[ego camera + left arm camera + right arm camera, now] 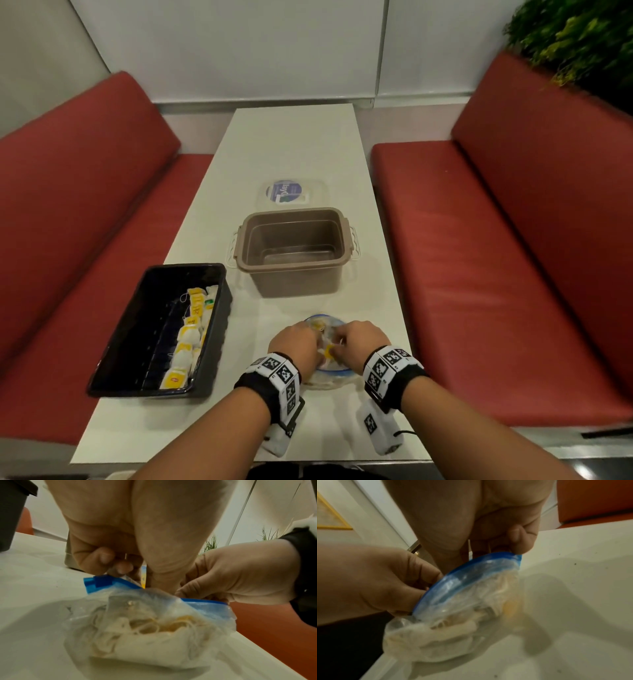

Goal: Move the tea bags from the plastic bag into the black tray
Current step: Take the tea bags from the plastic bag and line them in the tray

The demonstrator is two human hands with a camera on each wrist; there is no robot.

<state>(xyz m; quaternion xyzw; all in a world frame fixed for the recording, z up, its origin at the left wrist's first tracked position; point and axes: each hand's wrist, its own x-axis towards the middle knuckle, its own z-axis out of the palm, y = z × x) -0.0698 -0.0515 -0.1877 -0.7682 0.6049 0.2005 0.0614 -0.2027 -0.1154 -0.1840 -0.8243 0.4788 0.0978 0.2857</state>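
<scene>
Task status, judged partway: black tray [113, 346], rigid glossy plastic, rectangular with ribbed walls, at the table's left edge, holds a row of tea bags [186, 346] along its right wall, soft white paper pouches with yellow tags and thin strings; the rest of its floor is bare. Plastic bag [154, 622], thin crinkled clear film with a blue zip strip, lies on the smooth white table [291, 144] near the front edge, with a tangled heap of bags and strings inside, so much transfer remains. Left hand [296, 344]: fingers curled, pinching the bag's mouth. Right hand [361, 339]: fingers curled at the opposite rim, apparently pinching it; whether it also holds a tea bag cannot be told. Adjacent: empty taupe plastic tub [293, 250], its clear lid [291, 193] lying behind.
</scene>
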